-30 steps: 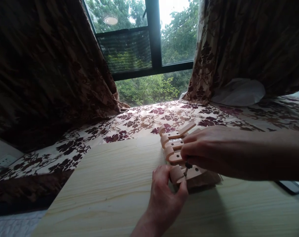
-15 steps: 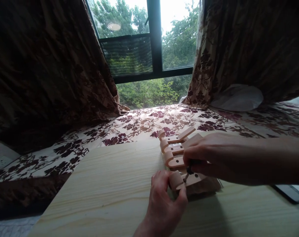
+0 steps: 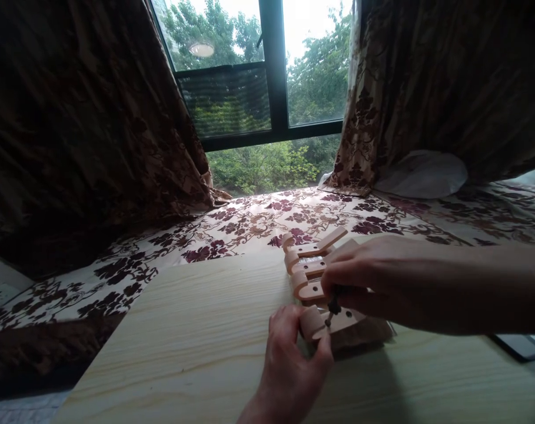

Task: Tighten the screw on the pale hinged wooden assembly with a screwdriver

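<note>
The right hand (image 3: pixel 359 277) is closed on the tool (image 3: pixel 334 304), fingers wrapped about its upper end, which they hide; the left hand (image 3: pixel 296 347) is clamped on the near piece (image 3: pixel 313 323), thumb on the near side, fingers at the curled left end. One tool observed: its long axis is steep, tilted with the upper end to the right, the tip pointing down and slightly left, at the flat face of the near piece, beside the left thumb. Tool: slim shaft below a dark, knobbed section; material not determinable. Pieces: four counted, pale smooth wood, set in a row running near to far at the right of the table (image 3: pixel 183 330). Each long axis lies roughly left to right, rounded curl at left; the far piece (image 3: pixel 331 240) has a straight arm slanting up toward the far right. Dark round spots mark the flat faces; full count prevented by the right hand. Beneath the row, a brown block (image 3: pixel 368 337), surface detail unclear. Table: light wood, fine grain running across. Beyond it, one floral cloth (image 3: pixel 249 221), two patterned curtains, left (image 3: pixel 117 106) and right (image 3: pixel 364 135), and one dark-framed window (image 3: pixel 276 88) between them.
</note>
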`<action>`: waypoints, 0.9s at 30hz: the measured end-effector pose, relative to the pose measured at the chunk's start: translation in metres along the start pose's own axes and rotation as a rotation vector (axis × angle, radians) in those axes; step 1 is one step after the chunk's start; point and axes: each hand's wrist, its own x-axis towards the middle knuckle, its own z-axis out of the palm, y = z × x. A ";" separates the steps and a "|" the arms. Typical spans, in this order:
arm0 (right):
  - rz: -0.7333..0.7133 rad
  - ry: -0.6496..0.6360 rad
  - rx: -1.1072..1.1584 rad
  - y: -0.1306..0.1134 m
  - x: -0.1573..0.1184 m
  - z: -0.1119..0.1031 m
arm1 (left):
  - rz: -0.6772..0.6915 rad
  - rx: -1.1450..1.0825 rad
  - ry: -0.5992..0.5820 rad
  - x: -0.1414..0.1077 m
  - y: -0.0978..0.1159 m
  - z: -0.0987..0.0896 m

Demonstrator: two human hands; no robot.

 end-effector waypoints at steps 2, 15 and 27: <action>0.017 -0.003 0.002 -0.002 0.007 0.003 | 0.019 0.004 0.007 0.000 0.000 0.001; -0.016 0.034 0.032 0.003 0.008 -0.001 | 0.035 -0.009 0.041 0.003 0.004 0.000; 0.059 0.074 0.018 0.006 0.012 0.006 | 0.022 -0.011 0.039 0.002 0.003 0.000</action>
